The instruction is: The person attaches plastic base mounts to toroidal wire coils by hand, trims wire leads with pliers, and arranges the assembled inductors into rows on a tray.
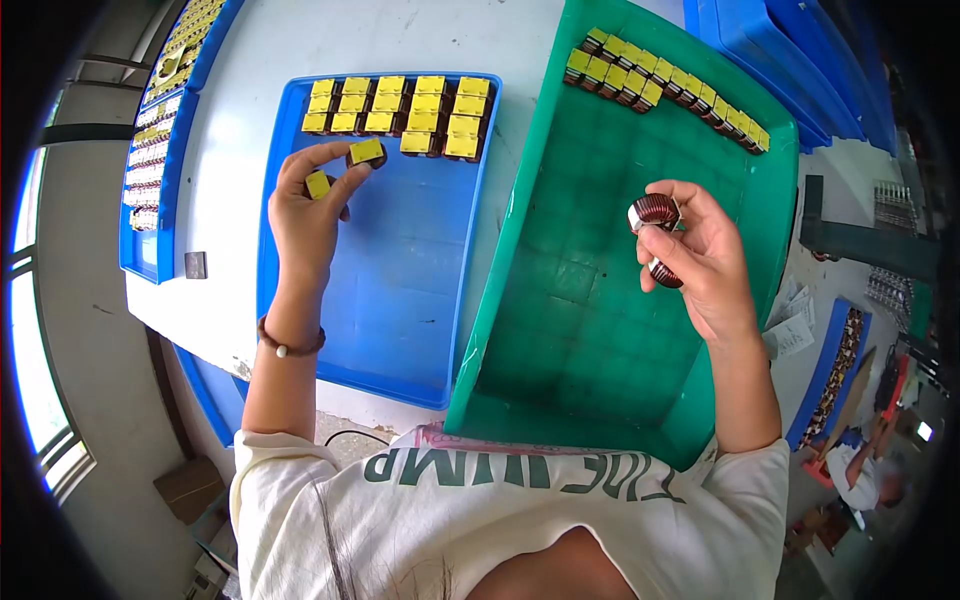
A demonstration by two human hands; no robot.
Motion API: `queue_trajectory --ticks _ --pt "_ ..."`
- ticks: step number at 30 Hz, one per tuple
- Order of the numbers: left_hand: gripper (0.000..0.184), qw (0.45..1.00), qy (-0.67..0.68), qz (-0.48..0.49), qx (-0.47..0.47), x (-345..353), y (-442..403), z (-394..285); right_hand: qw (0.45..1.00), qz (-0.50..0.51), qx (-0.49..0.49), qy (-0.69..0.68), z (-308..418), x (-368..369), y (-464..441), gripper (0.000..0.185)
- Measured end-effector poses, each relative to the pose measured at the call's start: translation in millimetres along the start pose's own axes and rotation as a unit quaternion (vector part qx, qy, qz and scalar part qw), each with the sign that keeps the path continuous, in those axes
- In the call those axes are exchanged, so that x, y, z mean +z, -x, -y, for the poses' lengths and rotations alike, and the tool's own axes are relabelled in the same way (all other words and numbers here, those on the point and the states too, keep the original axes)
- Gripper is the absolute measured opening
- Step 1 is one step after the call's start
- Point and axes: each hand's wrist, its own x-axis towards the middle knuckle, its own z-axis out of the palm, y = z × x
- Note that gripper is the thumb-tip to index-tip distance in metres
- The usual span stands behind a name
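My left hand (302, 222) is closed on two wound coils over the blue tray (400, 290). One yellow-topped coil (367, 152) is pinched between thumb and fingertips, and a second coil (318, 184) sits further back in the fingers. Just beyond it, rows of yellow-topped coils (427, 102) stand at the tray's far end. My right hand (712, 262), above the green bin (560, 330), grips two dark copper-wound toroid coils, an upper coil (656, 212) and a lower coil (664, 273). More yellow-topped coils (612, 72) line the bin's far side.
Long blue trays of coils (150, 175) lie along the table's left edge, beside a small grey square (195, 265). Stacked blue bins (790, 60) stand at the back right. Far right are a tray of coils (835, 375) and another person (860, 475).
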Motion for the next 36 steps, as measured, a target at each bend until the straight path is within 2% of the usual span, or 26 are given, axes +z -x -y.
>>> queue_trajectory --ticks 5,11,16,21,25,26,30,31,33,35,36 --pt "0.024 0.988 0.143 -0.001 -0.058 11.5 -1.1 5.0 1.0 -0.012 0.016 -0.009 0.3 -4.1 -1.7 0.026" --pt "0.023 0.989 0.133 -0.009 -0.067 19.9 -6.1 5.1 1.0 -0.013 0.013 -0.021 0.1 -5.5 -2.6 0.025" --pt "0.022 0.995 0.06 -0.022 -0.074 19.7 -7.0 -2.2 1.0 -0.018 0.014 -0.01 0.6 -6.7 -2.2 0.026" --pt "0.026 0.992 0.039 -0.011 -0.119 11.9 -4.6 -8.8 1.0 -0.018 0.011 0.012 0.7 -9.8 -3.2 0.029" --pt "0.031 0.945 0.251 0.082 -0.194 -14.0 -2.0 10.3 0.999 -0.034 0.003 0.011 0.9 -9.6 -3.5 0.03" --pt "0.031 0.945 0.25 0.081 -0.195 -15.9 -1.1 9.3 0.999 -0.032 0.003 0.011 0.5 -9.3 -3.6 0.03" --pt "0.036 0.856 0.471 0.091 -0.194 -24.5 -1.7 -1.9 0.999 -0.034 0.008 -0.004 0.3 -8.8 -2.8 0.028" --pt "0.036 0.856 0.471 0.09 -0.194 -25.4 -2.3 -0.8 0.999 -0.033 0.008 -0.004 0.3 -8.9 -2.5 0.028" --pt "0.035 0.961 0.245 0.077 -0.103 -27.8 -7.6 4.5 0.999 -0.035 0.009 -0.005 0.2 -9.4 -2.4 0.028" --pt "0.035 0.998 0.0 0.059 -0.006 -29.8 -13.0 8.8 0.999 -0.038 0.011 -0.006 0.0 -9.3 -3.0 0.028" --pt "0.035 0.998 0.0 0.06 -0.006 -29.9 -14.4 9.7 0.999 -0.038 0.011 -0.006 -0.5 -9.2 -3.3 0.028"
